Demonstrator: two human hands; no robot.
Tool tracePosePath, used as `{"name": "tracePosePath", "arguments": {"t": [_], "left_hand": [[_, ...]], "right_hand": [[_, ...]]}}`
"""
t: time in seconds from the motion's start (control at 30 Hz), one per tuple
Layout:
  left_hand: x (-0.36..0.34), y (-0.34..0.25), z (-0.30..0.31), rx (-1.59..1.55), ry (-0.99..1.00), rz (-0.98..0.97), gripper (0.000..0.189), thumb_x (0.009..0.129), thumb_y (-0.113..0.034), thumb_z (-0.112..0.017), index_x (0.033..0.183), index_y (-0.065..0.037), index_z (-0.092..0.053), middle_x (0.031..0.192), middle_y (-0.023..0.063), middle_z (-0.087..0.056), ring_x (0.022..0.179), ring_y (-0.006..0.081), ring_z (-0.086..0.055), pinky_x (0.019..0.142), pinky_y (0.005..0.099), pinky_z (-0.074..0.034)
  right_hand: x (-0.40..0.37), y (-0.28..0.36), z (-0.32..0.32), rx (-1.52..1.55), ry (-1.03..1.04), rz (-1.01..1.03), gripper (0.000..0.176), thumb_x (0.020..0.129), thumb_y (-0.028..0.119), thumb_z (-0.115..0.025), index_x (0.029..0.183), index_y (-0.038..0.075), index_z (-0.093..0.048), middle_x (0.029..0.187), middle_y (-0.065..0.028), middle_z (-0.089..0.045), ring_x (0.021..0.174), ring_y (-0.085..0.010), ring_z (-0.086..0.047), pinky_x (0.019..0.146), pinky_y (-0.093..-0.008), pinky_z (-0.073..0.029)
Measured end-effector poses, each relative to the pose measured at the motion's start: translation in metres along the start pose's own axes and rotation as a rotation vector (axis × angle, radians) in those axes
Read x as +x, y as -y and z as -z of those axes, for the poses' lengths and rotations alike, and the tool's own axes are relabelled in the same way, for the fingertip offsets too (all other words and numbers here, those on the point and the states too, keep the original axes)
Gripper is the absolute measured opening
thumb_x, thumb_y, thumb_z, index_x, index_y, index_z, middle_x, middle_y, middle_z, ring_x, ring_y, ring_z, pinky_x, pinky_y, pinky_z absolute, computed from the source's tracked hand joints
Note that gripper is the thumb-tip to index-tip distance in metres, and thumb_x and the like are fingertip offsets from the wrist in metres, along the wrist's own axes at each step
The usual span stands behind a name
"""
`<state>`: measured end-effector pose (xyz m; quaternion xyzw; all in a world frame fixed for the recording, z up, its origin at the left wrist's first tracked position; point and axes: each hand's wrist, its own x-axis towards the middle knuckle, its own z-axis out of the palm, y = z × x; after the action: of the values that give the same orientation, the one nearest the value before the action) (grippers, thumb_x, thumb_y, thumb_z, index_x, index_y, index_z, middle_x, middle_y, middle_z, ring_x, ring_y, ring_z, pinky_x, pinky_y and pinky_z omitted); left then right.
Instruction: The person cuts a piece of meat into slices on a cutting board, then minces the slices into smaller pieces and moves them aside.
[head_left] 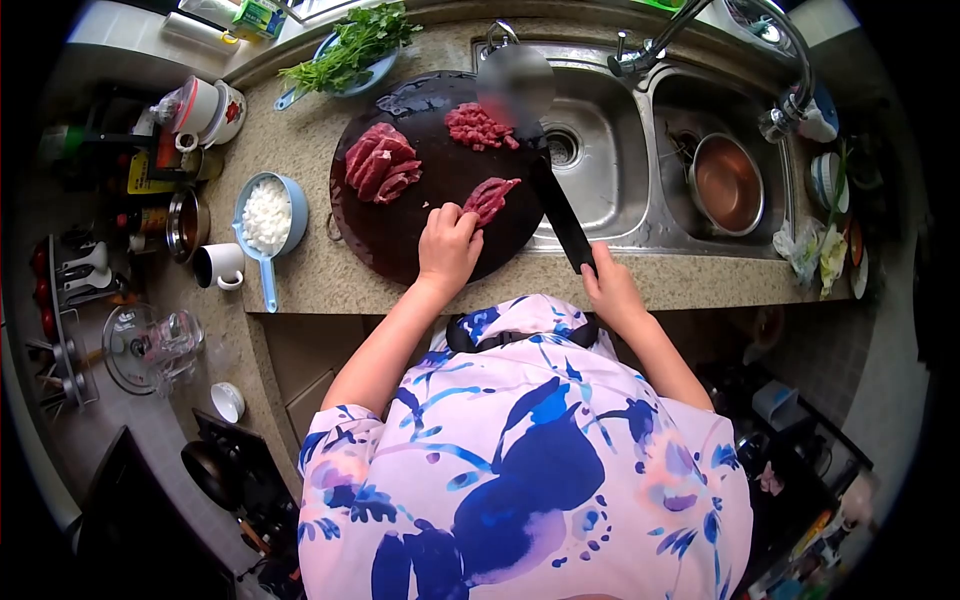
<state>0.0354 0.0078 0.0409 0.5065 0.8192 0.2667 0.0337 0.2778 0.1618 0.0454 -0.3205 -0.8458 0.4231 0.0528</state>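
Note:
On the round dark cutting board [435,130] my left hand [448,245] has its bent fingers against the near end of a small pile of raw meat slices [491,200]. My right hand [612,285] grips a knife [563,215], a long black shape pointing away over the board's right edge. A blurred patch hides whatever lies at its far end. Thicker slabs of raw red meat [382,163] lie on the board's left side. Small diced meat [480,126] sits toward the back, partly beside the blur.
Right of the board is a double steel sink [610,140] with a metal bowl [726,184] in its right basin. A blue-handled pot [270,215] of chopped white pieces and a mug [219,267] stand left. Green herbs [355,45] fill a colander behind.

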Motion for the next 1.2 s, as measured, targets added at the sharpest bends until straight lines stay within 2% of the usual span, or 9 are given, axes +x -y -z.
{"name": "tracePosePath", "arguments": {"t": [0.2,0.3,0.4,0.53,0.67,0.87,0.97,1.07,1.2], "left_hand": [[0.01,-0.009,-0.015,0.091,0.012,-0.058,0.023,0.073,-0.012,-0.076,0.093,-0.007,-0.066,0.091,0.0098,-0.054,0.087,0.0297,-0.054,0.074,0.0414,-0.047],[0.014,-0.009,-0.023,0.076,-0.024,-0.072,0.017,0.073,-0.01,-0.072,0.083,-0.007,-0.059,0.09,0.0103,-0.054,0.089,0.0305,-0.054,0.077,0.0415,-0.047],[0.012,-0.01,-0.028,0.067,-0.015,-0.146,0.017,0.072,-0.008,-0.071,0.084,-0.006,-0.059,0.091,0.0108,-0.056,0.088,0.0309,-0.055,0.078,0.0418,-0.047],[0.014,-0.019,-0.03,0.007,0.003,-0.027,0.017,0.076,-0.008,-0.069,0.088,-0.005,-0.058,0.086,0.0117,-0.059,0.084,0.0314,-0.057,0.077,0.0421,-0.048],[0.014,-0.019,-0.038,-0.056,0.008,0.002,0.01,0.078,-0.006,-0.069,0.083,-0.004,-0.06,0.082,0.013,-0.061,0.08,0.0322,-0.058,0.073,0.0428,-0.049],[0.035,-0.025,-0.031,-0.141,-0.099,-0.092,0.011,0.078,-0.007,-0.07,0.085,-0.003,-0.062,0.083,0.0127,-0.061,0.081,0.0321,-0.059,0.073,0.0429,-0.049],[0.049,-0.019,-0.045,-0.057,-0.163,-0.113,0.015,0.077,-0.01,-0.072,0.089,-0.004,-0.063,0.087,0.0116,-0.06,0.083,0.0317,-0.058,0.074,0.0426,-0.048],[0.053,-0.024,-0.047,0.053,-0.086,-0.018,0.017,0.077,-0.011,-0.073,0.09,-0.006,-0.063,0.089,0.0105,-0.057,0.084,0.031,-0.056,0.074,0.0422,-0.048],[0.057,-0.028,-0.046,0.041,-0.093,-0.006,0.017,0.075,-0.011,-0.074,0.088,-0.007,-0.063,0.088,0.01,-0.054,0.084,0.0298,-0.054,0.072,0.0415,-0.047]], "right_hand": [[0.004,-0.002,-0.001,0.011,0.027,-0.008,0.025,0.093,0.01,-0.057,0.112,0.005,-0.042,0.074,-0.0278,-0.063,0.075,-0.0501,-0.062,0.062,-0.057,-0.045],[0.005,-0.002,-0.002,0.033,0.03,0.015,0.025,0.093,0.009,-0.057,0.112,0.004,-0.042,0.074,-0.0283,-0.062,0.074,-0.0503,-0.062,0.062,-0.0571,-0.045],[0.006,-0.001,-0.003,0.037,0.015,0.04,0.024,0.093,0.009,-0.057,0.112,0.004,-0.043,0.074,-0.0282,-0.063,0.074,-0.0502,-0.062,0.062,-0.0571,-0.045],[0.007,-0.002,-0.006,0.036,0.025,0.017,0.024,0.093,0.008,-0.057,0.112,0.004,-0.043,0.074,-0.0279,-0.062,0.073,-0.0501,-0.062,0.062,-0.0569,-0.045],[0.007,-0.003,-0.005,0.019,0.032,0.019,0.024,0.092,0.007,-0.057,0.112,0.004,-0.043,0.072,-0.0276,-0.062,0.072,-0.05,-0.062,0.061,-0.0567,-0.045],[0.009,-0.008,-0.004,0.075,0.015,-0.032,0.024,0.093,0.008,-0.057,0.112,0.004,-0.043,0.07,-0.0274,-0.061,0.07,-0.0498,-0.062,0.058,-0.0565,-0.044],[0.01,-0.012,-0.004,0.078,0.014,-0.027,0.024,0.093,0.008,-0.057,0.112,0.004,-0.042,0.069,-0.0274,-0.061,0.07,-0.0498,-0.062,0.058,-0.0565,-0.044],[0.011,-0.015,-0.003,0.092,0.001,-0.008,0.024,0.093,0.008,-0.056,0.112,0.004,-0.042,0.069,-0.0273,-0.061,0.069,-0.0497,-0.062,0.058,-0.0566,-0.044],[0.011,-0.014,-0.002,0.099,0.001,-0.013,0.024,0.094,0.009,-0.056,0.112,0.005,-0.042,0.068,-0.027,-0.061,0.07,-0.0494,-0.062,0.058,-0.0566,-0.044]]}}
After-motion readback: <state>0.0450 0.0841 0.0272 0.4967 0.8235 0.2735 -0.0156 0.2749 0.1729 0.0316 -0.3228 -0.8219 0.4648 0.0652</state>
